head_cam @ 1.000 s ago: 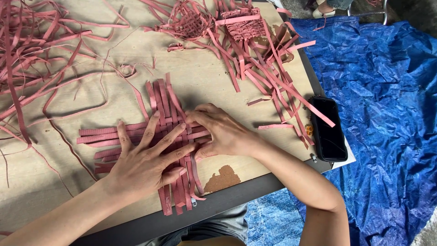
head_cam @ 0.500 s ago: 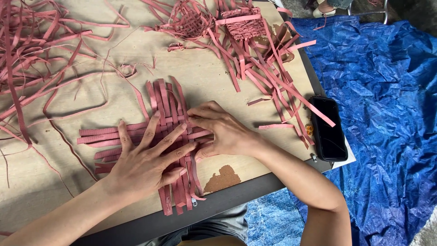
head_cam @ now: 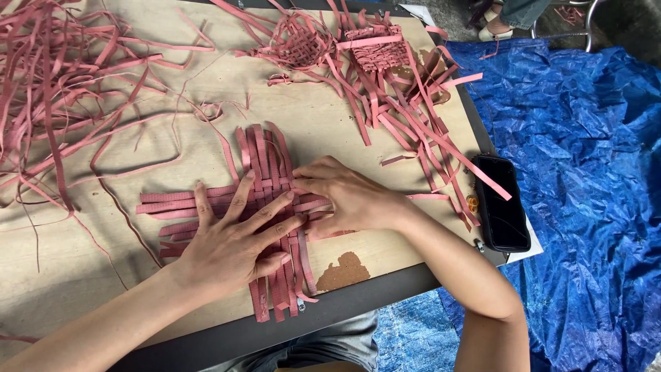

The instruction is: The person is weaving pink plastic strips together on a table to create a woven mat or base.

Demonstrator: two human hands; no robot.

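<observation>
A flat woven mat of pink strips lies on the plywood board, its strips crossing in a plus shape. My left hand lies flat on the mat's middle with fingers spread, pressing it down. My right hand rests at the mat's right edge, its fingertips pinching the strips where they cross. Loose strip ends stick out towards me, past my left hand.
A tangled heap of pink strips fills the far left. A round woven basket and a square one sit at the back amid loose strips. A black phone lies at the board's right edge. Blue tarpaulin covers the ground.
Both hands stay on the mat; my right hand's fingers have shifted slightly at the right edge. Nothing else has moved.
</observation>
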